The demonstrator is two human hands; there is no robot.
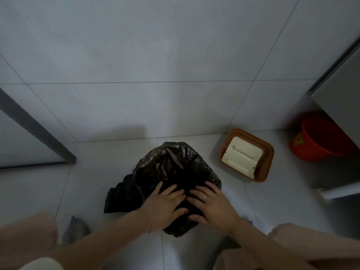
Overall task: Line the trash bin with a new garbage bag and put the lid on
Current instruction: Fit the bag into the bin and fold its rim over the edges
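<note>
A black garbage bag [171,168] covers the trash bin on the tiled floor in front of me, hiding the bin itself. Loose bag plastic spreads out to the lower left. My left hand [165,203] and my right hand [210,203] both rest on the near part of the bag, fingers spread and pressing or pinching the plastic. The right hand wears a ring. The bin's brown lid [268,156] with a cream swing flap [241,154] lies on the floor to the right of the bin, near the wall.
A red bucket [321,141] stands at the right under a grey cabinet [342,90]. White tiled walls meet in the corner behind the bin. A dark door frame [35,125] runs at the left. My knees [29,230] and dark slippers flank the bin.
</note>
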